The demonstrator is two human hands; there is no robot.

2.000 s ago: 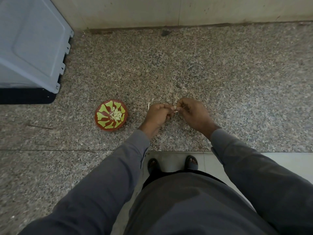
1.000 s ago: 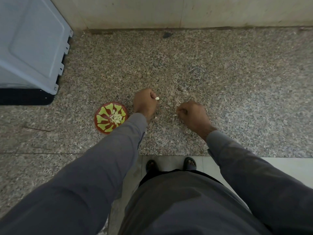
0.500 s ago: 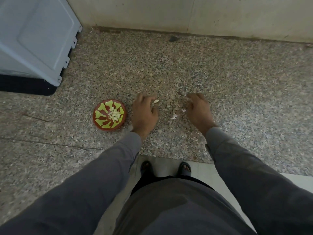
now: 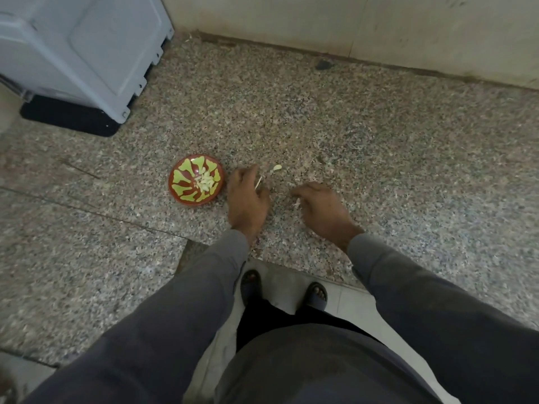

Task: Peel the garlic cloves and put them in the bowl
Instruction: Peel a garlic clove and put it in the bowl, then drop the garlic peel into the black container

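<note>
Resting on worktop [image 4: 379, 141]: left hand [image 4: 246, 199] and right hand [image 4: 322, 209], fingers relaxed, holding nothing; garlic clove [image 4: 277, 167] just beyond, bowl [image 4: 196, 183] left.

My bowl [image 4: 196, 183] is red-brown with a pattern of lime-green splayed shapes fanning out from its centre. The peeled cloves [image 4: 205, 182] heaped inside are creamy white. One loose clove [image 4: 277, 167] on the counter [image 4: 379, 141] is pale yellowish white. The counter is speckled granite, grey flecked with beige, pink and black. My sleeves [image 4: 437, 301] are plain dark grey. The appliance [image 4: 81, 48] at the far left is pale blue-grey on a black base [image 4: 70, 118]. The wall [image 4: 291, 21] is plain beige.
</note>
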